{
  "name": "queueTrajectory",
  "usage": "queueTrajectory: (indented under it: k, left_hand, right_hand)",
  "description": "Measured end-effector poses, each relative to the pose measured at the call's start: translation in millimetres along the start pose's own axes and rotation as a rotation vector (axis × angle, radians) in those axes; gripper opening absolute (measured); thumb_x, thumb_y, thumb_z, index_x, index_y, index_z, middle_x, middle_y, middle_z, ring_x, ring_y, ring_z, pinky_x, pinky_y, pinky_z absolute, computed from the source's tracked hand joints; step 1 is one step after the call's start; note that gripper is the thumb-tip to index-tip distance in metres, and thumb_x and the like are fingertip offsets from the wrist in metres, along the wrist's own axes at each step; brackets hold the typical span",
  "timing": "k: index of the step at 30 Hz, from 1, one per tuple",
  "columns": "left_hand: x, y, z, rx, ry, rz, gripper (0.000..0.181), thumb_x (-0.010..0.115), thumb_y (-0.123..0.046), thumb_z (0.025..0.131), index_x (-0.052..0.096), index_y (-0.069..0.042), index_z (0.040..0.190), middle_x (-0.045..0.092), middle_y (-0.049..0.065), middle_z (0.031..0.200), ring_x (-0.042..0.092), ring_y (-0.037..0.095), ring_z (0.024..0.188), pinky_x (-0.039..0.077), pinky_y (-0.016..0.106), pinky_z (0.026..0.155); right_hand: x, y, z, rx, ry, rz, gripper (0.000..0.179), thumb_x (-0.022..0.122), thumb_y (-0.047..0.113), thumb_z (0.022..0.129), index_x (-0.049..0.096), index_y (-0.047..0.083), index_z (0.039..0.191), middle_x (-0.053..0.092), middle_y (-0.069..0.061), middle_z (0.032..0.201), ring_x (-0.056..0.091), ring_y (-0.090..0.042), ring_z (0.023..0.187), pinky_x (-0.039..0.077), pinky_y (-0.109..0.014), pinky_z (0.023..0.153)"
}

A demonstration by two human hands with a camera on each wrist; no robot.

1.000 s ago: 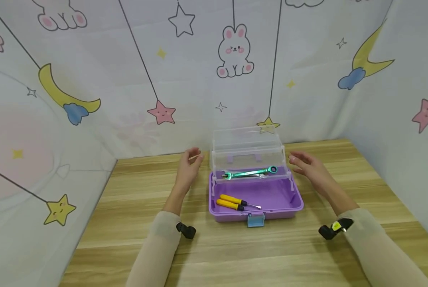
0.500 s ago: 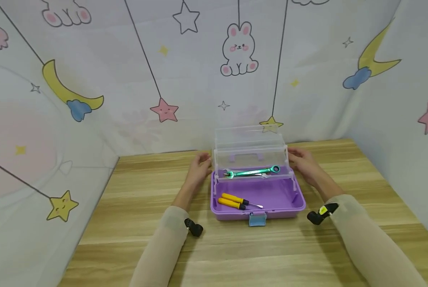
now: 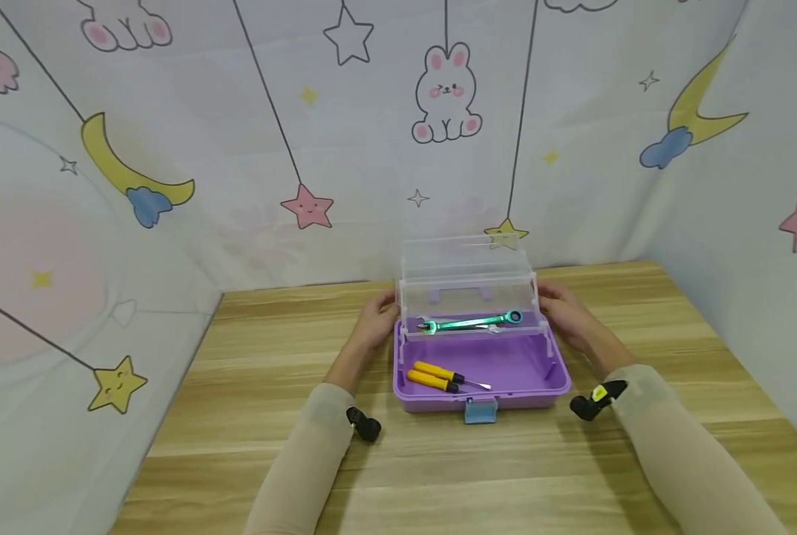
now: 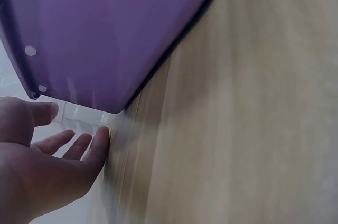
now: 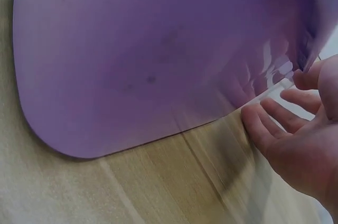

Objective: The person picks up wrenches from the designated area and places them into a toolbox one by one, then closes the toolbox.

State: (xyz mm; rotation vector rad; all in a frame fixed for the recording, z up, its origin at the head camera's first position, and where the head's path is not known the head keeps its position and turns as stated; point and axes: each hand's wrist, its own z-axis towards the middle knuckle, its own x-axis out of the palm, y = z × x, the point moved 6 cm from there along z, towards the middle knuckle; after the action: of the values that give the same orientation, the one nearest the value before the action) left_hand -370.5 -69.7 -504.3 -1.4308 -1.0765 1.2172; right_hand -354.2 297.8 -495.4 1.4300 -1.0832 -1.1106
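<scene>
A purple toolbox (image 3: 481,401) with a clear lid (image 3: 465,256) swung up and back stands on the table. Inside its front part lie two yellow-handled screwdrivers (image 3: 431,380). A green ratchet wrench (image 3: 472,322) rests in the raised clear tray, and a silver wrench shows partly behind it. My left hand (image 3: 376,323) is at the box's rear left corner; in the left wrist view its thumb and loosely bent fingers (image 4: 96,147) are spread around the corner. At the rear right corner is my right hand (image 3: 565,312), thumb by the rim, fingers (image 5: 259,123) relaxed near the tabletop.
The wood-grain table (image 3: 271,357) extends around the box. Behind and at both sides hangs a white cloth (image 3: 238,148) printed with rabbits, moons and stars. A blue latch (image 3: 481,411) hangs down at the box's front.
Both hands have come inward, from beside the toolbox to its rear corners. The toolbox and tools have kept their places; the head view has shifted slightly.
</scene>
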Motion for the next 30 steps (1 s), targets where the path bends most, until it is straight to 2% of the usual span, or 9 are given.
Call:
queueTrajectory:
  k: [3,6,13,19,25,30]
  left_hand:
    - [0.7,-0.2,0.3,0.003,0.010,-0.009,0.044,0.058,-0.018,0.110,0.055,-0.002,0.151,0.049,0.021,0.158,0.047,0.037,0.145,0.038,0.048,0.121]
    - [1.6,1.1,-0.4,0.001,0.005,-0.020,0.044,0.058,-0.018,0.110,0.056,-0.003,0.151,0.052,0.018,0.157,0.046,0.035,0.146,0.035,0.048,0.122]
    - [3.4,1.3,-2.9,0.015,-0.008,-0.048,0.043,0.056,-0.015,0.110,0.056,-0.003,0.152,0.055,0.017,0.154,0.053,0.035,0.139,0.044,0.046,0.116]
    - [3.2,0.3,-1.4,0.017,-0.013,-0.056,0.046,0.054,-0.011,0.109,0.052,-0.005,0.155,0.056,0.018,0.152,0.058,0.034,0.132,0.048,0.044,0.111]
    - [1.9,-4.0,0.2,0.041,-0.029,-0.091,0.049,0.055,-0.011,0.109,0.050,-0.006,0.157,0.057,0.020,0.151,0.059,0.034,0.134,0.051,0.043,0.109]
    - [1.7,-8.7,-0.2,0.062,-0.030,-0.159,0.049,0.056,-0.007,0.109,0.048,-0.004,0.157,0.053,0.020,0.155,0.055,0.035,0.140,0.052,0.043,0.109]
  right_hand:
    - [0.6,0.4,-1.1,0.006,0.021,0.003,0.052,0.045,0.007,0.112,0.035,-0.004,0.161,0.051,-0.021,0.151,0.062,-0.005,0.111,0.054,-0.022,0.094]
    - [0.6,-1.0,-2.9,0.022,0.041,0.020,0.052,0.043,0.008,0.113,0.033,-0.001,0.163,0.042,-0.025,0.159,0.063,-0.005,0.112,0.054,-0.023,0.095]
    - [0.6,-2.5,-4.9,0.033,0.057,0.054,0.054,0.042,0.008,0.113,0.029,-0.003,0.164,0.038,-0.026,0.161,0.063,-0.004,0.113,0.054,-0.024,0.096]
    - [0.7,-0.7,-3.3,0.039,0.032,0.079,0.055,0.041,0.006,0.112,0.026,-0.003,0.165,0.033,-0.029,0.163,0.062,-0.003,0.111,0.054,-0.022,0.096]
    - [0.9,4.3,-2.0,-0.006,-0.002,0.081,0.056,0.040,0.003,0.112,0.024,-0.004,0.165,0.030,-0.029,0.166,0.057,-0.002,0.113,0.052,-0.019,0.094]
    - [-0.4,9.5,-3.8,-0.050,-0.053,0.062,0.056,0.044,0.003,0.111,0.026,-0.007,0.163,0.033,-0.032,0.163,0.060,0.002,0.105,0.054,-0.017,0.087]
